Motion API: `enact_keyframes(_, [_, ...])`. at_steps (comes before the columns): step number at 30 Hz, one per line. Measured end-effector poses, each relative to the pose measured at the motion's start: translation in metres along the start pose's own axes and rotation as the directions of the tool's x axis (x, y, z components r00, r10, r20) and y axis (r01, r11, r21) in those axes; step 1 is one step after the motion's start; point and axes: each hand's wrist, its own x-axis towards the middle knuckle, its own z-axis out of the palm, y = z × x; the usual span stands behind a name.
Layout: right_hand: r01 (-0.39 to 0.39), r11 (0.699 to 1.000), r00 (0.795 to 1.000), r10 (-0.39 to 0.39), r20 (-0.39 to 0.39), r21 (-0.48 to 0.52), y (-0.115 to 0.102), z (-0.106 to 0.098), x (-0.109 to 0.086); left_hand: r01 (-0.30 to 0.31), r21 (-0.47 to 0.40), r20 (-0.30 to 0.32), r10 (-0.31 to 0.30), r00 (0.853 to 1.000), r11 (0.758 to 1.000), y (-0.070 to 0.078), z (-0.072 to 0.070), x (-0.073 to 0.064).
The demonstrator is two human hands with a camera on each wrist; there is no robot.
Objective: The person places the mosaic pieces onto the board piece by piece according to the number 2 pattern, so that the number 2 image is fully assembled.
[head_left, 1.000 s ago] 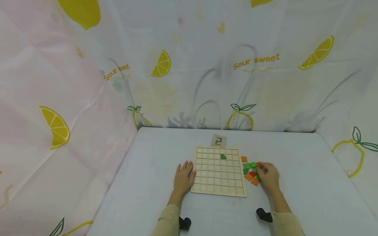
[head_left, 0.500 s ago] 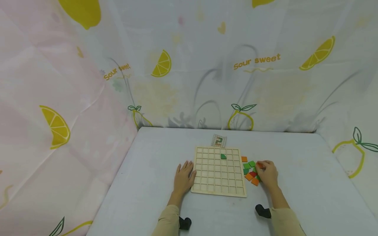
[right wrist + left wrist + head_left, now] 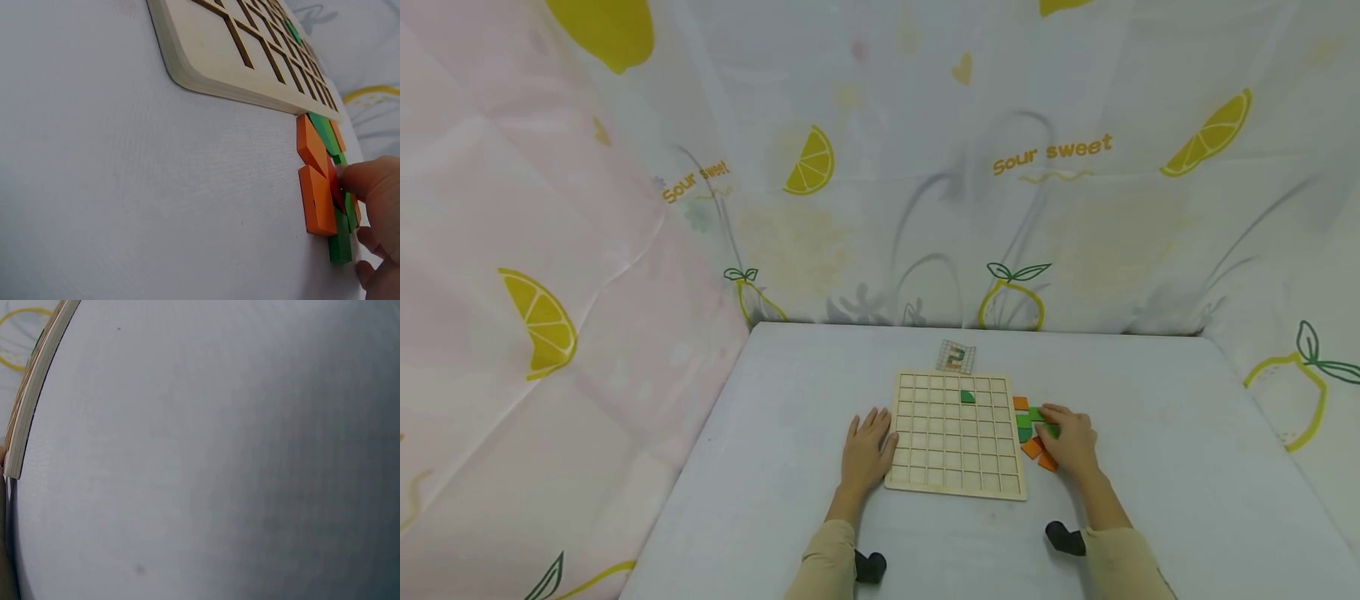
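My left hand (image 3: pixel 863 454) lies flat beside the wooden grid board (image 3: pixel 955 471), its thumb against the board's left edge. The right hand (image 3: pixel 1072 442) is over the pile of coloured tiles at the board's right side. Its thumb and index finger are apart, touching the pile, with a green tile (image 3: pixel 1053 430) showing between them. In the right wrist view, the thumb rests by a red tile (image 3: pixel 334 181), near orange tiles (image 3: pixel 317 201) and a dark green tile (image 3: pixel 340 240). A green tile with one rounded corner (image 3: pixel 967 397) sits in a board cell.
A small pattern card (image 3: pixel 956 357) lies behind the board. A single orange tile (image 3: pixel 1021 403) is beside the board's upper right edge. Black wrist mounts (image 3: pixel 870 568) stick out near both sleeves. The white table (image 3: pixel 775 417) meets a printed cloth backdrop at its far edge.
The right hand held an orange tile at the pile's right side; it has moved slightly left over the green tiles, and its fingers have spread. The left hand has stayed still.
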Motion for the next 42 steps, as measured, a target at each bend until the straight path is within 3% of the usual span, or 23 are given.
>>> enact_keyframes(10, [0.021, 1.0, 1.0, -0.021, 0.016, 0.001, 0.005, -0.003, 0.007, -0.002, 0.004, -0.006, 0.002, 1.0, 1.0, 0.0, 0.001, 0.0])
enact_keyframes(17, [-0.015, 0.999, 0.996, 0.011, 0.089, 0.038, 0.005, -0.008, 0.009, 0.002, -0.009, -0.01, -0.002, 1.0, 1.0, 0.0, 0.002, 0.001])
enact_keyframes(23, [-0.016, 0.992, 0.999, 0.01, 0.046, 0.127, 0.01, -0.009, 0.007, 0.005, -0.002, -0.009, -0.005, 1.0, 1.0, 0.0, 0.002, 0.001])
enact_keyframes(31, [-0.067, 0.978, 0.998, 0.065, 0.016, 0.198, 0.012, -0.003, 0.008, 0.014, -0.01, 0.005, -0.014, 1.0, 1.0, 0.0, 0.0, 0.0])
enact_keyframes(36, [-0.126, 0.972, 0.991, 0.117, 0.056, 0.197, 0.008, -0.004, 0.01, -0.004, -0.017, -0.028, 0.003, 1.0, 1.0, -0.001, 0.002, -0.001])
enact_keyframes(42, [-0.178, 0.954, 0.984, 0.169, 0.061, 0.241, 0.003, -0.007, 0.012, 0.018, -0.016, -0.005, -0.018, 1.0, 1.0, -0.001, 0.003, -0.002])
